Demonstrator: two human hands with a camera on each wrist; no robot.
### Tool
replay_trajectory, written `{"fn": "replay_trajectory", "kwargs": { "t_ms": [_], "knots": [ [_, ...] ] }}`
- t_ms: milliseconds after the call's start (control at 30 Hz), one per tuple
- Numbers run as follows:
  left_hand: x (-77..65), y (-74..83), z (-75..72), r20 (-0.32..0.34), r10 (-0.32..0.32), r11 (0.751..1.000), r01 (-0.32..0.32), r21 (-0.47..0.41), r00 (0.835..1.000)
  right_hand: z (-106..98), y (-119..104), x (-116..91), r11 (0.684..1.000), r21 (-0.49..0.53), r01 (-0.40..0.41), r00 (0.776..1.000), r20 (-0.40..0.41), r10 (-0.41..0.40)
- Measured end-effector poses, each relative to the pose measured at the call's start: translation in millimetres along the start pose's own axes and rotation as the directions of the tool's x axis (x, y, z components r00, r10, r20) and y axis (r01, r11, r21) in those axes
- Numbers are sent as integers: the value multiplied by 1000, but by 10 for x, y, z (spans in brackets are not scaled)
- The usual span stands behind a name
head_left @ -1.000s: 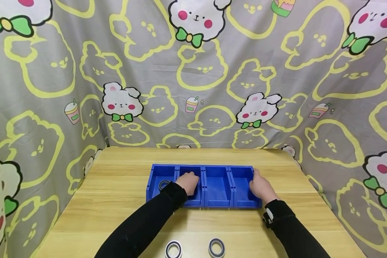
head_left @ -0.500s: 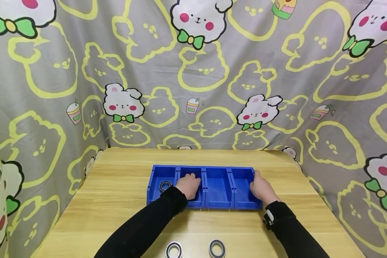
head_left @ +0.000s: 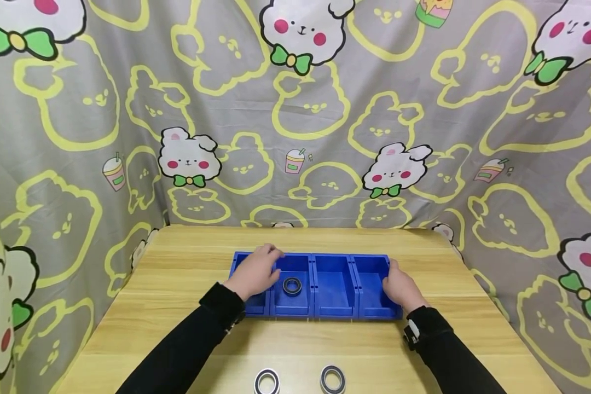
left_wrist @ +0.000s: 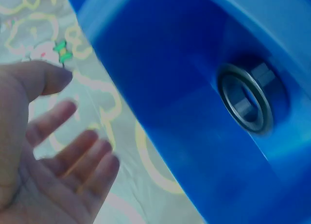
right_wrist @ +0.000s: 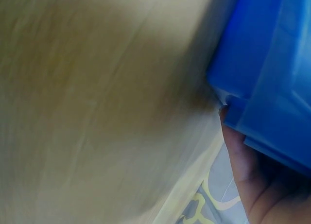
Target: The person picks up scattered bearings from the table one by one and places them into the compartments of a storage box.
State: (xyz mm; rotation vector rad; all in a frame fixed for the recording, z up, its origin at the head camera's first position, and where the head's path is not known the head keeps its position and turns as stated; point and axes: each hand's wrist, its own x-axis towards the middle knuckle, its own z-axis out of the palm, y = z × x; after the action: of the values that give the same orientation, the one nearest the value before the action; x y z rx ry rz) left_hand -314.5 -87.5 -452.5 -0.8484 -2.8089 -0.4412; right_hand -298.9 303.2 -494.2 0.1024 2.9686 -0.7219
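Grey curtain, printed with yellow outlines and white rabbit heads in green bows, stood around the wooden table at the back and on both sides. On this table there was a row of four blue bins, placed closely side by side. One dark bearing lay flat on the floor of the second bin from the left, and no hand touched it.

The left hand was above the leftmost bin and covered most of its inside. Its fingers were slightly bent and spread from one another, with the thumb apart, and they held nothing. The right hand gripped the outer wall at the right end of the row. One digit lay against the edge of the blue plastic in the right wrist view; how the other fingers were placed, I could not tell.

Nearer to the person, between the two black sleeves, two more bearings lay apart on the wood: a left bearing and a right bearing, both with pale metal rims.
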Motion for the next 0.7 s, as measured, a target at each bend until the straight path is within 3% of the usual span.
{"fn": "replay_trajectory", "kwargs": {
  "t_ms": [100,167,233,300,400,533,700],
  "knots": [
    [-67,-161,-74,-122,-120,992,116,-44,985,-7,-7,4,1000,-4,2,1000,-2,-2],
    [-122,-262,-98,-187,-222,975,213,-69,957,-2,-7,5,1000,-3,2,1000,-3,-2],
    [-178,-347,-105,-201,-333,943,323,-82,921,4,-8,0,1000,-2,-1,1000,0,1],
    [-223,-416,-91,-179,-422,907,412,-91,889,3,0,-5,1000,-2,-8,1000,2,8],
    [-252,-501,-48,-110,-500,866,493,-84,859,-5,10,1,1000,-3,-14,1000,1,14],
    [-235,-566,35,-37,-528,848,525,-80,848,-18,20,14,1000,4,-14,1000,1,14],
    [-233,-587,104,49,-531,843,533,-75,846,21,19,15,1000,-11,4,1000,-10,-4]
  ]
}}
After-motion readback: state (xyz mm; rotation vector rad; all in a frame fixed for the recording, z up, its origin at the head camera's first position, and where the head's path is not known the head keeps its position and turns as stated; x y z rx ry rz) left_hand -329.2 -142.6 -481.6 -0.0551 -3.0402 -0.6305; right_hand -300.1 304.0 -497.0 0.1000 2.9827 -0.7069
